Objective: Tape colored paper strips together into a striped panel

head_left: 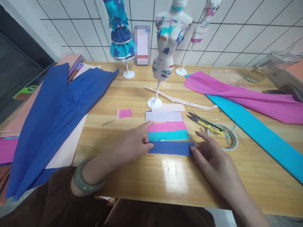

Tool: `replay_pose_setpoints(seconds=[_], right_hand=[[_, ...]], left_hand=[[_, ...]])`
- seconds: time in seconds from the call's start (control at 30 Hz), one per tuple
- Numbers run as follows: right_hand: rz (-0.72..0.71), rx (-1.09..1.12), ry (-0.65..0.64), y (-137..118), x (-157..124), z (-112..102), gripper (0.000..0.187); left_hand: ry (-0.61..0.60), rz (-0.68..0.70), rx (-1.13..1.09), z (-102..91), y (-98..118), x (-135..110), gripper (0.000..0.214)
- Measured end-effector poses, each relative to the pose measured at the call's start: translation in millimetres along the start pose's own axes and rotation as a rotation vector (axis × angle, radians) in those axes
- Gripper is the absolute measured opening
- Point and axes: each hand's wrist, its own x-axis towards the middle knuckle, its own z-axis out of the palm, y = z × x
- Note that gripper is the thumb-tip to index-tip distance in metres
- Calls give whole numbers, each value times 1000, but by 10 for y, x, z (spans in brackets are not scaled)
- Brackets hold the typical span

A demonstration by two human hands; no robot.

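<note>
A dark blue crepe paper strip [170,148] lies lengthwise between my hands at the near side of a layered stack. My right hand [211,156] pinches its right end between thumb and fingers. At its left end, the thumb of my left hand [129,142] presses on the strip, other fingers curled beneath. My left index finger stretches to the edge of a pink strip [167,126]. Between pink and blue is a turquoise strip [168,135]. A pale lilac strip [163,116] and a whitish strip [169,107] lie farther back, by the painted mannequin's base.
A painted mannequin [165,47] stands behind the strips, a dressed one [121,41] to its left. Black-bladed scissors [204,122] and a tape roll [233,142] lie right. Large blue paper [54,116] covers the left; magenta [236,93] and turquoise sheets [255,135] cross the right.
</note>
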Motion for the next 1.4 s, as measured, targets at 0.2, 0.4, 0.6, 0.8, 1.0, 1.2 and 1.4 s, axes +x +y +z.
replay_pose_setpoints(seconds=[0.2, 0.4, 0.6, 0.8, 1.0, 1.2, 1.4], right_hand=[[-4, -45, 2, -6, 66, -1, 49], [-8, -52, 27, 31, 89, 21, 51], [24, -52, 29, 23, 101, 26, 50], [23, -41, 46, 57, 114, 46, 51], [50, -39, 35, 1, 128, 21, 53], [52, -44, 30, 0, 142, 20, 55], [88, -74, 50, -14, 136, 21, 53]], left_hand=[[34, 18, 2, 59, -61, 35, 69], [32, 59, 20, 99, -94, 69, 67], [46, 65, -11, 115, -139, 97, 65], [46, 43, 0, 112, -109, 104, 63], [34, 38, 3, 100, -85, 87, 63], [29, 27, 14, 106, -80, 85, 64], [33, 38, 12, 112, -97, 81, 62]])
